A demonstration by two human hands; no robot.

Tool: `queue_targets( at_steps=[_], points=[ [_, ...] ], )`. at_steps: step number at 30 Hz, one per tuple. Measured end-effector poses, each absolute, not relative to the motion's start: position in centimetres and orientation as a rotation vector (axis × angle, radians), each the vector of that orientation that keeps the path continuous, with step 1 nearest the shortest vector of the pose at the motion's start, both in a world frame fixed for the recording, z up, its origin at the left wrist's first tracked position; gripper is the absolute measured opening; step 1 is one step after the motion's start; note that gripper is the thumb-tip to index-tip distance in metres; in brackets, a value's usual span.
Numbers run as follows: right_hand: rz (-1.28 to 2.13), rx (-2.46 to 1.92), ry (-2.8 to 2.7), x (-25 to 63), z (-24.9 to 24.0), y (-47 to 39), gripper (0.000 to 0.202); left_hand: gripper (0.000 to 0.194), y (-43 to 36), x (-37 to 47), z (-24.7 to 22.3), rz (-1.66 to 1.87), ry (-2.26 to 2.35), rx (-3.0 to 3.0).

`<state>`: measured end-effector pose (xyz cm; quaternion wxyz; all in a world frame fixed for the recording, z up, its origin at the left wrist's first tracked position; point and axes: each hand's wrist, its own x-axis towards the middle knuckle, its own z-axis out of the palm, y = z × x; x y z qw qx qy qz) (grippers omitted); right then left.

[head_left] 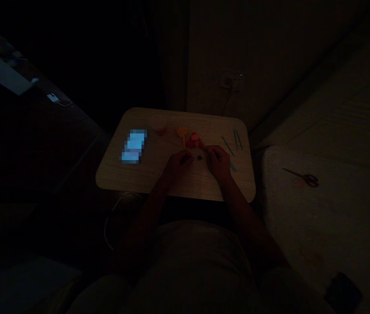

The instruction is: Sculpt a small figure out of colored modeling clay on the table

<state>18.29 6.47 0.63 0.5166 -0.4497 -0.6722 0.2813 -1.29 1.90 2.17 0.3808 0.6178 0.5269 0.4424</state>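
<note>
In dim light, my left hand (pixel 176 165) rests over the small table with thumb and fingertips pinched together; a tiny reddish spot shows at the tips, too small to name. My right hand (pixel 218 162) is curled in a pinch too, and what it holds, if anything, is hidden. Between the hands lies a small dark lump (pixel 200 158). Just beyond them sits a group of red, clay-like pieces with a pink block (pixel 194 137) on top. An orange piece with a stick-like handle (pixel 182 132) lies beside it, past my left hand.
On the wooden tabletop (pixel 132 179) are a lit phone (pixel 134 146), a clear tub (pixel 158 124) and several thin blue-green tools (pixel 227 146). Scissors (pixel 309 179) lie on a pale surface to the right. A wall socket with a plug (pixel 233 81) is behind; a white cable (pixel 106 224) hangs at front left.
</note>
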Motion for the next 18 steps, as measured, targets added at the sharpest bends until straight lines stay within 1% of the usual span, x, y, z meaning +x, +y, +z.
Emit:
queue_targets(
  at_steps=[7, 13, 18],
  points=[
    [0.654, -1.069, -1.63, 18.33, 0.42, 6.58, 0.024, 0.021, 2.03, -1.41, 1.65, 1.129, 1.347, 1.596],
    [0.587, -1.042, -1.689, 18.48, 0.18, 6.75, 0.03, 0.021, 2.09, -1.41, 1.63, 1.128, 1.35, 1.596],
    [0.622, -1.056, -1.665, 18.35, 0.27, 6.59, 0.022, 0.02, 2.02, -1.36, 1.84, 1.131, 1.36, 1.593]
  ],
)
